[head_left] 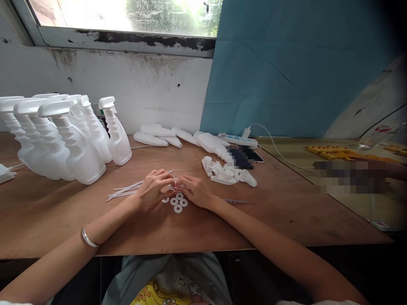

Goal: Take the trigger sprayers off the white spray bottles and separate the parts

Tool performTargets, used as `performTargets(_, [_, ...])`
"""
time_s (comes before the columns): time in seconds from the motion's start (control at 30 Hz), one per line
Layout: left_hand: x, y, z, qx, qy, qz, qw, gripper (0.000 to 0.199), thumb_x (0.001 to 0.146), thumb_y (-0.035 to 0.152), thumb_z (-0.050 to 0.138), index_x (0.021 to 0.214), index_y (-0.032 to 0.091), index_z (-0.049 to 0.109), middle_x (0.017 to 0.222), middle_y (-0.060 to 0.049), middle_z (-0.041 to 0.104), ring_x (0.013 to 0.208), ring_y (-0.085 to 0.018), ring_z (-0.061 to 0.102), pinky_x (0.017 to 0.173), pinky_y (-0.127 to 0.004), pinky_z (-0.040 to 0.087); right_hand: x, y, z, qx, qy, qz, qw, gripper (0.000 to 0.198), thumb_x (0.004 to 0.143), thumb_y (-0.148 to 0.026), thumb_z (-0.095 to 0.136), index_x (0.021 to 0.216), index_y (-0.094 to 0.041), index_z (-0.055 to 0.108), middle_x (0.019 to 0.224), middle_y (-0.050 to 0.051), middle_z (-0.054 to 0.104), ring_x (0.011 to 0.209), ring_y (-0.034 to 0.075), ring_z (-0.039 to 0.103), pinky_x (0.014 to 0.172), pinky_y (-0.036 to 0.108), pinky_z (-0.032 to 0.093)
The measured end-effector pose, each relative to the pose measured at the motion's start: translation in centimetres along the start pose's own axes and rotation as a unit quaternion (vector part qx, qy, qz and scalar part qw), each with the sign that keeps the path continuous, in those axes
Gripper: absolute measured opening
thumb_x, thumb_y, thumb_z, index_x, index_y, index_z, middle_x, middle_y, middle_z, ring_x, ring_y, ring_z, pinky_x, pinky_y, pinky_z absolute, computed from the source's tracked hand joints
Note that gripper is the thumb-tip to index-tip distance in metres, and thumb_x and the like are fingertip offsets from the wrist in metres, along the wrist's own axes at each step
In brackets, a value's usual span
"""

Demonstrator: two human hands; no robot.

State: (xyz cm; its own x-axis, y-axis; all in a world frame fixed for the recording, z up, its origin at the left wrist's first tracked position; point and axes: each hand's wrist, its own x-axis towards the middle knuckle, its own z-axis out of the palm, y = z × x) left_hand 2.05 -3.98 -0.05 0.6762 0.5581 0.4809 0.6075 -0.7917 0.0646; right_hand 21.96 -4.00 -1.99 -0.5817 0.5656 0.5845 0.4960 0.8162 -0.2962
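Note:
My left hand [155, 186] and my right hand [199, 190] meet over the middle of the table. Their curled fingertips pinch a small white round piece [174, 182] between them; the fingers cover much of it, so its exact kind is unclear. Several flat white washers [178, 208] lie on the table just below the fingers. A bundle of thin white tubes [122, 192] sticks out to the left from under my left hand. Past my right wrist lies a thin tool with a pointed metal shaft [237, 201], partly hidden by the forearm.
White spray bottles [84, 152] stand grouped at the left. More white bottles [151, 137] lie by the wall. A pile of white trigger heads [224, 173] sits right of my hands, near a phone [259, 157] and a power strip [238, 140]. Another person's arm [396, 169] appears far right.

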Motion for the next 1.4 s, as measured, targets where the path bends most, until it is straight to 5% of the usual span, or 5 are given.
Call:
performTargets(0.63, [0.2, 0.6, -0.2, -0.064, -0.03, -0.043, 0.997, 0.024, 0.084, 0.037, 0.05, 0.096, 0.018, 0.054, 0.095, -0.006, 0.061, 0.089, -0.021, 0.054, 0.077, -0.032, 0.04, -0.1, 0.1, 0.3, 0.017, 0.022, 0.065, 0.998, 0.031, 0.082, -0.028, 0.055, 0.107, -0.021, 0.039, 0.096, 0.004, 0.066, 0.076, 0.017, 0.065, 0.066, 0.026, 0.047])
performTargets(0.8, [0.0, -0.6, -1.4, -0.086, 0.015, -0.148, 0.985, 0.022, 0.086, 0.033, 0.042, 0.093, 0.017, 0.055, 0.088, -0.005, 0.062, 0.082, -0.017, 0.056, 0.073, -0.028, 0.041, -0.1, 0.3, 0.1, 0.01, 0.012, 0.105, 0.994, 0.034, 0.083, -0.032, 0.054, 0.111, -0.021, 0.038, 0.095, 0.004, 0.066, 0.078, 0.018, 0.064, 0.066, 0.027, 0.047])
performTargets(1.07, [-0.9, -3.5, -2.8, 0.003, -0.152, -0.204, 0.967, 0.018, 0.07, 0.036, 0.053, 0.066, 0.022, 0.065, 0.07, -0.003, 0.064, 0.065, -0.019, 0.056, 0.054, -0.025, 0.034, -0.3, 0.6, 0.3, -0.008, 0.017, 0.134, 0.991, 0.034, 0.085, -0.034, 0.051, 0.113, -0.02, 0.038, 0.095, 0.006, 0.064, 0.077, 0.017, 0.064, 0.068, 0.029, 0.048])
performTargets(1.27, [-0.7, -2.7, -2.9, -0.002, -0.128, -0.211, 0.969, 0.016, 0.072, 0.03, 0.052, 0.063, 0.022, 0.062, 0.071, -0.002, 0.065, 0.062, -0.017, 0.056, 0.051, -0.024, 0.034, -0.2, 0.4, 0.3, -0.011, 0.021, 0.126, 0.992, 0.034, 0.084, -0.033, 0.051, 0.112, -0.019, 0.039, 0.091, 0.006, 0.064, 0.077, 0.018, 0.063, 0.067, 0.029, 0.048])
performTargets(1.4, [-0.4, -2.9, -3.7, -0.069, -0.02, -0.24, 0.968, 0.019, 0.077, 0.035, 0.053, 0.07, 0.019, 0.061, 0.067, -0.001, 0.064, 0.057, -0.015, 0.056, 0.051, -0.023, 0.038, -0.3, 0.3, 0.2, -0.005, 0.018, 0.121, 0.992, 0.033, 0.084, -0.033, 0.051, 0.111, -0.018, 0.039, 0.089, 0.006, 0.063, 0.08, 0.018, 0.063, 0.067, 0.028, 0.048])
